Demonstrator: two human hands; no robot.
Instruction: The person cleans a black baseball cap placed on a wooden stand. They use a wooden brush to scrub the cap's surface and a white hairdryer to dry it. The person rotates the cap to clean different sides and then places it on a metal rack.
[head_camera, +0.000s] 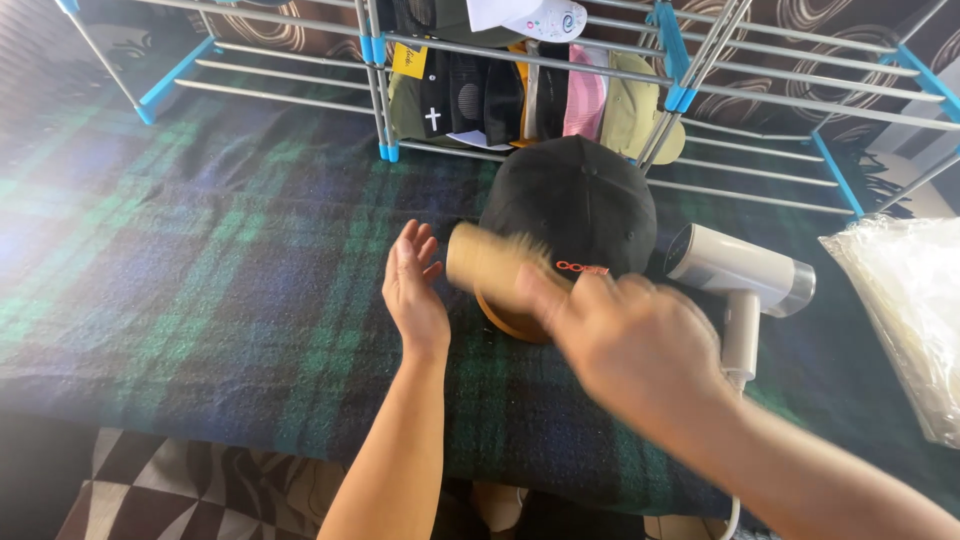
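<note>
Item: black cap (570, 200), set crown-up on a round wooden stand (508, 320), on a dark green-and-blue plaid blanket (200, 270) spread over the table.

Brush (488, 262): pale wooden, bristled, gripped in the right hand (625, 340); its fingers are closed round the handle, though detail is lost to motion blur. The long axis of the brush runs left to right, and it is laid against the cap's lower front-left side. The cap lies just beyond and above the right hand, which is the nearer of the two.

Left hand (415, 285): held open and empty, fingers together and extended, palm turned toward the brush; it is placed just left of the cap and apart from it.

Surroundings: a white handheld steamer (745, 275) stands just right of the cap; a clear plastic bag (905, 310) lies at the far right; a metal rack with blue joints (380, 100) carries a row of caps (520, 95) behind. Nothing stands between hands and cap.
</note>
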